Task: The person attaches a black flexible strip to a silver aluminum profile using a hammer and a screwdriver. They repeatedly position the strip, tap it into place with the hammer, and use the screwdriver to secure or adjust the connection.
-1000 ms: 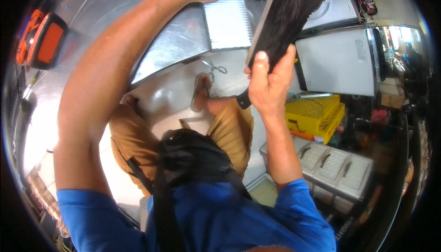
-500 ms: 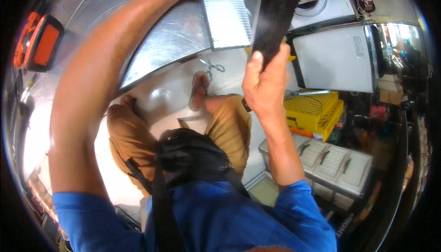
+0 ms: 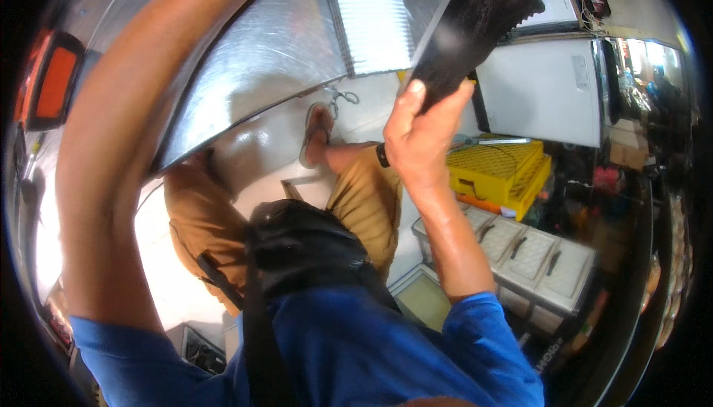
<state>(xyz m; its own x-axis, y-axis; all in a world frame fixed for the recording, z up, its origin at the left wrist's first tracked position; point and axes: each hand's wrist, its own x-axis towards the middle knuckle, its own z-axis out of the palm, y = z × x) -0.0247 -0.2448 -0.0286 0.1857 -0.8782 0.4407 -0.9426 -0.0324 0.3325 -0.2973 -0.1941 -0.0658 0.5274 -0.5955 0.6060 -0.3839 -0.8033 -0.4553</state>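
Note:
My right hand [image 3: 427, 132] is closed around the lower end of a dark flat panel [image 3: 475, 32] with a toothed edge at its upper right; its exact kind is unclear. The panel stands tilted up and rightward, thumb on its near face. A small black piece [image 3: 382, 155] shows beside the wrist; I cannot tell what it is. My left forearm [image 3: 111, 132] reaches over the metal worktop [image 3: 267, 43] and past the upper edge, so the left hand is out of sight. A ribbed, shiny metal sheet [image 3: 371, 17] lies on the worktop, left of the dark panel.
An orange-and-black case [image 3: 56, 80] is at the far left. Scissors [image 3: 343, 101] lie on the floor near my foot. At right are a white panel [image 3: 538, 91], yellow crates [image 3: 497, 169] and a row of lidded white bins [image 3: 520, 251].
The dark panel has tilted further right, showing more of its face, with my right hand still gripping it. My left hand has moved up out of view. The whole view has shifted slightly.

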